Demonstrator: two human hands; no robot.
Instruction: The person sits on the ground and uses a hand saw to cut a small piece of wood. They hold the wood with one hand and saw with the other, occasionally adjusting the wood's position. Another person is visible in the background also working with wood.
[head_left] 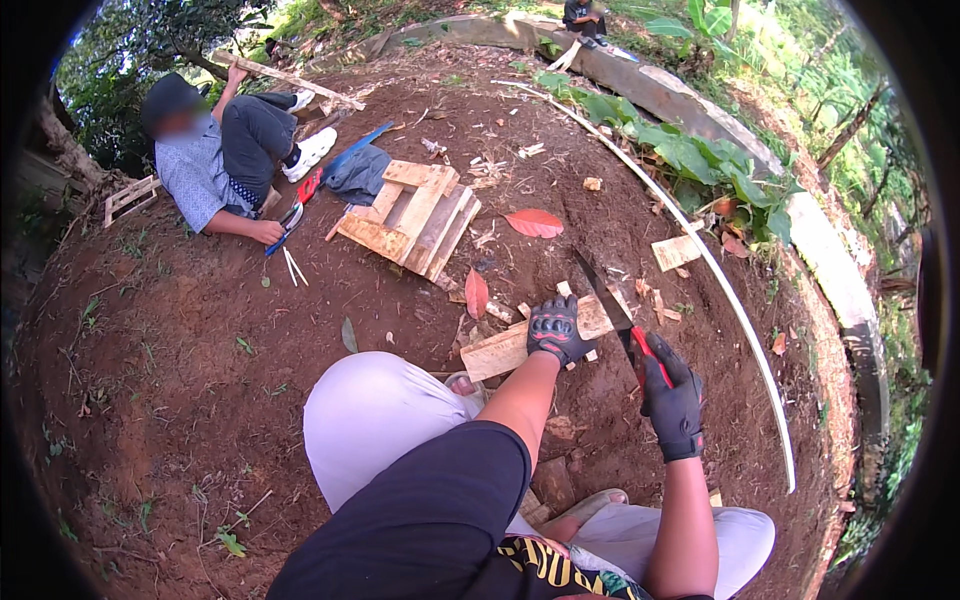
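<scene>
My left hand (557, 330), in a black glove with red trim, presses down on a pale wooden board (494, 353), its fingers bent over the far edge. A handsaw (602, 288) with a dark blade and a red-and-black handle is gripped in my right hand (674, 402), also gloved. Its blade crosses the board near the right end and points away to the upper left. Whether the teeth are sunk in the wood I cannot tell. Small wood offcuts lie under and around the board, on the soil before my knees.
A stack of pale planks (420, 215) stands ahead to the left, near a co-worker (205, 160) sitting with a blue-and-red saw (288, 222). A long pale pole (690, 225) curves along the right. Red leaves (535, 222) and a wood block (677, 252) lie on the soil. Beyond runs a low concrete wall (640, 85).
</scene>
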